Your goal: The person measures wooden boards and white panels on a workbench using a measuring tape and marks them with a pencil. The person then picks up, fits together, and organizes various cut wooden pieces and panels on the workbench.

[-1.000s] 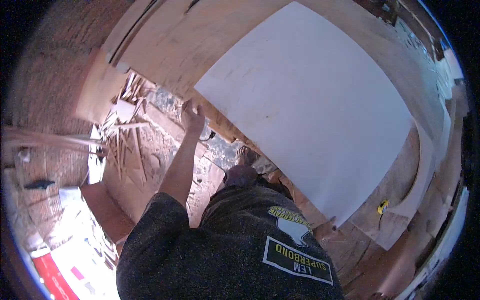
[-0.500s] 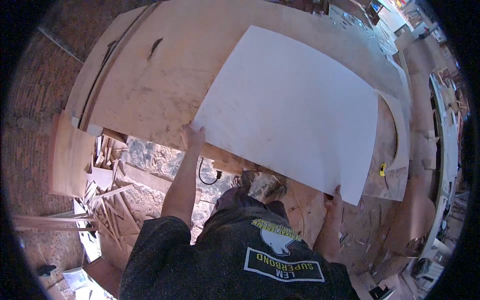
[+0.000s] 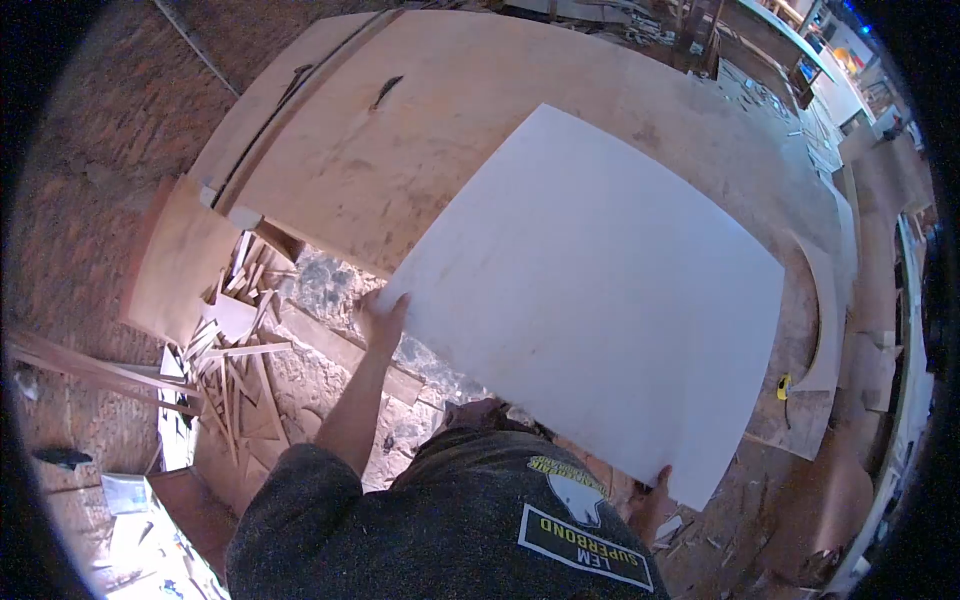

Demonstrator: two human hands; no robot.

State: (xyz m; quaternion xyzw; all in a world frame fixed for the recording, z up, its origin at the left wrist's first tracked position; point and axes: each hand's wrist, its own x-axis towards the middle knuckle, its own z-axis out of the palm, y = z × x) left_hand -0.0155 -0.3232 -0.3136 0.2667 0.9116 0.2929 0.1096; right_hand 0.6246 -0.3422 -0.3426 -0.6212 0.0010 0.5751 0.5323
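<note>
A large white sheet (image 3: pixel 590 290) lies partly on the wooden worktable (image 3: pixel 330 170), and its near edge sticks out past the table's front toward my body. My left hand (image 3: pixel 380 318) grips the sheet's left corner, thumb on top and the other fingers round the edge or beneath it. At the near right corner my right hand (image 3: pixel 652 495) holds the sheet's edge, with its thumb on the upper face. The fingers under the sheet are hidden.
Right of the sheet lies a board with a curved cut-out (image 3: pixel 822 330), a yellow tape measure (image 3: pixel 784 387) on it. Wood offcuts (image 3: pixel 235 370) are heaped on the floor at left. A dark slot (image 3: pixel 285 100) crosses the table's left end.
The white sheet has come toward my body in both hands and now overhangs the table's front edge further. The whole view has also shifted and turned slightly.
</note>
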